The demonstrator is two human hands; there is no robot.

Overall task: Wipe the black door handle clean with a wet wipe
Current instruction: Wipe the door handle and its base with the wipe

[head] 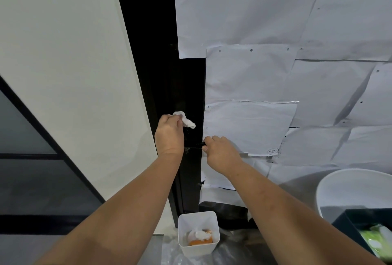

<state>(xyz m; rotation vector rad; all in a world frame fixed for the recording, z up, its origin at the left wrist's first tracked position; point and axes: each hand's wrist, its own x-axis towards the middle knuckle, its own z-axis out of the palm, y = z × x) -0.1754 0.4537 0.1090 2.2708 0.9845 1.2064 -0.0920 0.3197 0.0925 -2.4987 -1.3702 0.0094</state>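
Note:
The black door handle (196,145) juts out level from the black door stile (191,86). It is hard to make out against the dark surface. My right hand (220,154) grips the handle's right end with fingers and thumb. My left hand (169,134) is closed around a crumpled white wet wipe (186,121), pressed to the black stile just above the handle. Part of the wipe sticks out to the right of my fingers.
A small white bin (198,234) holding used wipes and something orange stands on the floor below the handle. White paper sheets (275,73) cover the door to the right. A white round tub (350,190) and a black box (367,233) sit at the lower right. A white wall (74,73) lies left.

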